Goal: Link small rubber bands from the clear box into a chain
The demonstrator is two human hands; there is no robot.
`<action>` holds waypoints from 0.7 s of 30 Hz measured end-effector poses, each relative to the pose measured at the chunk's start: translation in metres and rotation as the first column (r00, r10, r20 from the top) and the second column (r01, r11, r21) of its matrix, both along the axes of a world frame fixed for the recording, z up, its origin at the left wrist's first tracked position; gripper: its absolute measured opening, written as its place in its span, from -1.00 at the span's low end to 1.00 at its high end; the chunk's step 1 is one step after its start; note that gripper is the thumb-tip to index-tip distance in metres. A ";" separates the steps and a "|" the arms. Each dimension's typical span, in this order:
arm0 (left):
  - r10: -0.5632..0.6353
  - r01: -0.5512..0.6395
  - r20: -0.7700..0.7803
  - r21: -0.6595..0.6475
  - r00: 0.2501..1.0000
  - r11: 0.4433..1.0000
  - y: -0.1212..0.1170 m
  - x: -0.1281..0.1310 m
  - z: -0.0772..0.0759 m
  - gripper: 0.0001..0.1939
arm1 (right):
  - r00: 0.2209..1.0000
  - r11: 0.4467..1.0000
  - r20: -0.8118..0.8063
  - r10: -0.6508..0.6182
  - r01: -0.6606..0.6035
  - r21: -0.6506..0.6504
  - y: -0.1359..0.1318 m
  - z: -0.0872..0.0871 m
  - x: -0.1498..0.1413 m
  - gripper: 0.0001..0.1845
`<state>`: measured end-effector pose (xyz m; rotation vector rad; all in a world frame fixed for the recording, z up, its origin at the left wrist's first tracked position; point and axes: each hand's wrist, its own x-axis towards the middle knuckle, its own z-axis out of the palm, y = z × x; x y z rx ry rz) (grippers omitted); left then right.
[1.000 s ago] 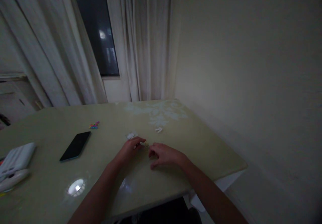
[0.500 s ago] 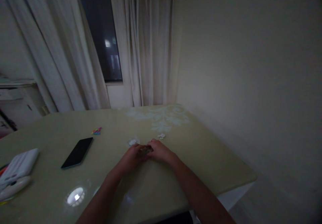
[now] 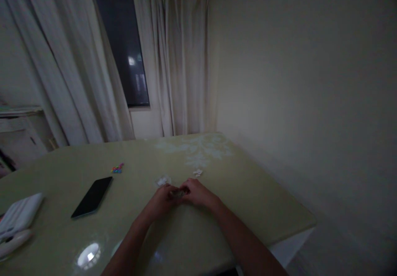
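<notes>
My left hand [image 3: 162,200] and my right hand [image 3: 196,192] meet close together over the pale green table [image 3: 248,201]. Their fingers are curled inward around a small, dull object [image 3: 178,193]. It is too dark and too covered by the fingers to name. Just beyond my left fingers lies a clear plastic packet [image 3: 163,180] with whitish contents. A little group of small white pieces [image 3: 197,172] rests past my right fingertips, apart from the hand.
To the left lies a black smartphone [image 3: 92,197], with several small coloured pieces [image 3: 117,168] behind it. A white case-like object [image 3: 20,214] and a rounded white object [image 3: 14,243] sit at the far left. Curtains [image 3: 182,61] and a wall [image 3: 294,102] bound the table.
The view has tilted up slightly, so everything on the table appears lower. Both hands keep their hold, with only slight finger movement.
</notes>
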<state>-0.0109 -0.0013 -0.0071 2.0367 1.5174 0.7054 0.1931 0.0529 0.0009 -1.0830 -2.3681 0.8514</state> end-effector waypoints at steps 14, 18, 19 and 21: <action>0.131 -0.132 0.030 0.046 0.991 0.990 0.006 0.015 -0.002 -0.73 | 0.990 0.985 -0.010 -0.140 0.140 0.103 -0.007 -0.001 -0.012 -0.84; 0.131 -0.137 0.124 0.039 0.984 0.990 0.003 0.013 -0.003 -0.76 | 0.986 0.985 -0.065 -0.151 0.156 0.074 -0.008 0.000 -0.011 -0.80; 0.123 -0.130 0.152 0.034 0.981 0.991 0.003 0.012 -0.003 -0.77 | 0.986 0.986 -0.081 -0.147 0.152 0.061 -0.008 0.000 -0.010 -0.78; 0.103 -0.109 0.206 0.016 0.973 0.994 0.002 0.009 -0.003 -0.76 | 0.986 0.991 -0.110 -0.128 0.132 0.031 -0.008 0.000 -0.009 -0.75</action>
